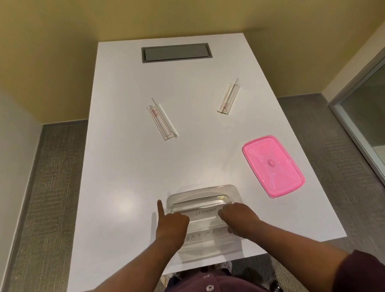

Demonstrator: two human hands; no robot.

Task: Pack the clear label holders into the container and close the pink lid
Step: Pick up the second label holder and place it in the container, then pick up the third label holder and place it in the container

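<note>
- At the near table edge, the left hand [171, 225] and right hand [236, 215] each grip an end of the label holder marked ELEPHANT [205, 211], held inside the clear container [230, 189]; the left forefinger points away, straight.
- Nearer in the container lies a second holder [204, 237], lettered.
- Right of the container, apart, lies the pink lid [274, 164].
- Farther off on the white table [130, 177] lie two more holders, left [162, 119] and right [228, 97], four in all.
- Beyond them sits one grey hatch [176, 53]; grey carpet and yellow walls surround.

Single head cam, wide-angle, looking fwd and steeply down, close over table [126, 167]
</note>
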